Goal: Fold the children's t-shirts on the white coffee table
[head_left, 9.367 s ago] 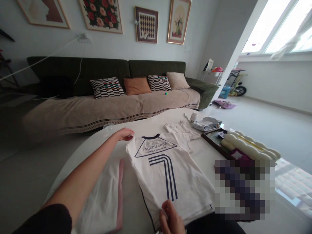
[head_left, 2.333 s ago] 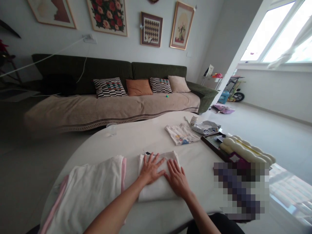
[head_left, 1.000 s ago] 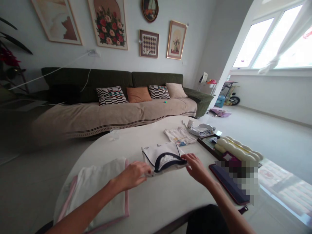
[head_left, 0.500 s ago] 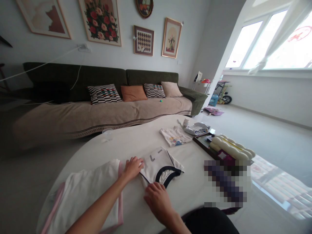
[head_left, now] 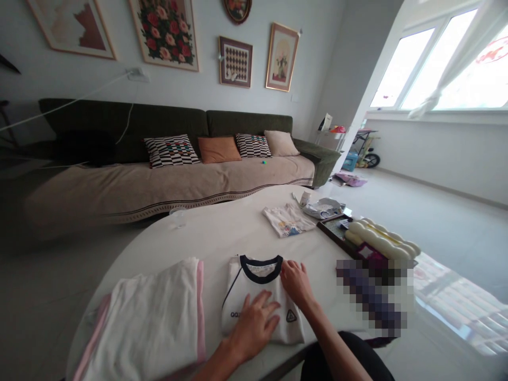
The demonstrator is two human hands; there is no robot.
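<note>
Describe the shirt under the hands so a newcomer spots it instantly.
On the white table, near its front edge, a folded shirt lies under the left hand and right hand. Only it has a navy collar; the pink-edged cloth beside it doesn't.

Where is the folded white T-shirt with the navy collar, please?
The folded white T-shirt with the navy collar lies on the white table, under both hands, right of the pink-edged cloth.

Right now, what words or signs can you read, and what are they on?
"QQ": dark letters on the folded shirt, the rest hidden under the left hand.
Small triangle badge by the right hand: too small to read.
Second shirt's colourful print: too blurred.
Window red sign: unreadable.
</note>
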